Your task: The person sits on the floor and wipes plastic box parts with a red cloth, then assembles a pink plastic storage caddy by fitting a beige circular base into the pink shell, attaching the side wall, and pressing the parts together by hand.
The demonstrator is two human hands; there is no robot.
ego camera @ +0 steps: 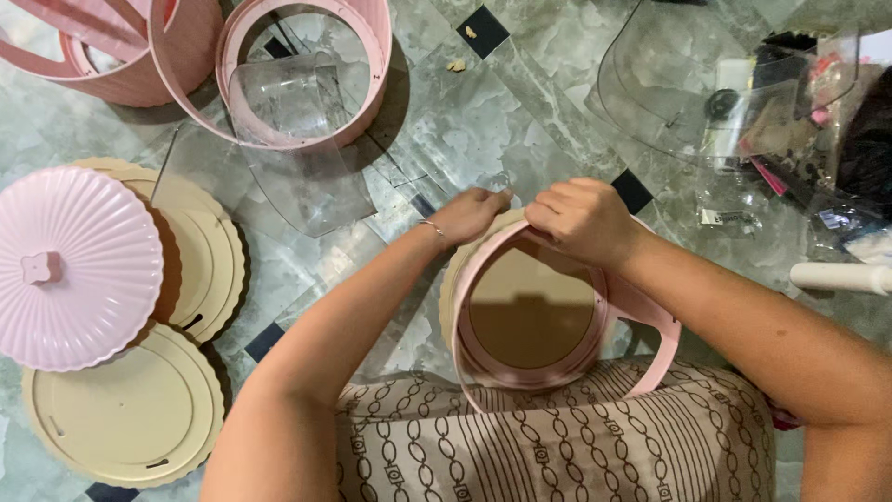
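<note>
both hands gripping pink ring (pixel 483 270) far rim, floor crowded

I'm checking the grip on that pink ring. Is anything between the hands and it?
Nothing visible. Both the left hand and the right hand rest directly on the far rim of the pink ring frame, which sits over a beige disc. The clear plastic sheet lies apart, to the left.

Soft, even overhead light; sharp focus
</note>
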